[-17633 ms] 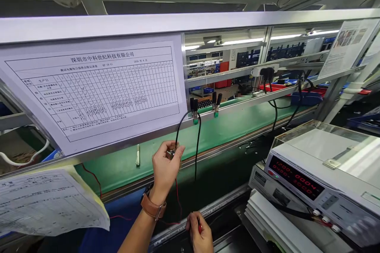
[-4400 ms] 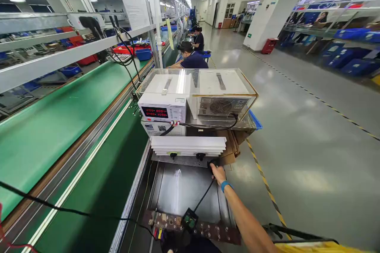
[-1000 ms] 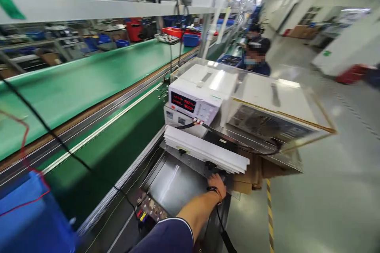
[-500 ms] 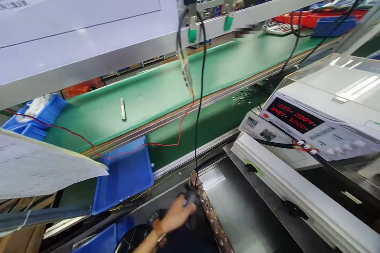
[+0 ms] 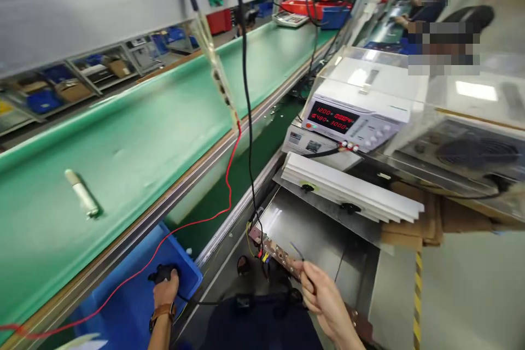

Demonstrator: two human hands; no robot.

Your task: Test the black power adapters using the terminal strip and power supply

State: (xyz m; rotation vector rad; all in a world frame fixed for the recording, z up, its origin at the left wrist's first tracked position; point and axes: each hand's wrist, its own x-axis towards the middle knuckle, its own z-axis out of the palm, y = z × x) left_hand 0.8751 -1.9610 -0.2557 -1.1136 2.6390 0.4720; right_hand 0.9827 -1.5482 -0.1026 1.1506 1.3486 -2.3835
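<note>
My left hand (image 5: 166,291), with a brown watch strap on its wrist, is closed around a small black plug-like part (image 5: 161,273) above a blue bin (image 5: 123,306); a black lead runs from it to the right. My right hand (image 5: 322,296) pinches a thin dark wire (image 5: 305,273) beside a brown terminal strip (image 5: 275,254) with coloured leads. That strip lies at the near edge of a shiny metal tray (image 5: 324,235). A red wire (image 5: 229,175) and a black cable (image 5: 246,98) hang down from clips on the rail above.
A green conveyor belt (image 5: 135,136) runs along the left, with a white pen-like stick (image 5: 82,193) lying on it. A power supply (image 5: 353,120) with red digits stands at the right under a clear cover, above a stack of white panels (image 5: 353,190). A co-worker sits far back right.
The view has swung right and down. My left hand has gone from the terminal strip to the blue bin, closed on the black part. My right hand has come into view at the strip.
</note>
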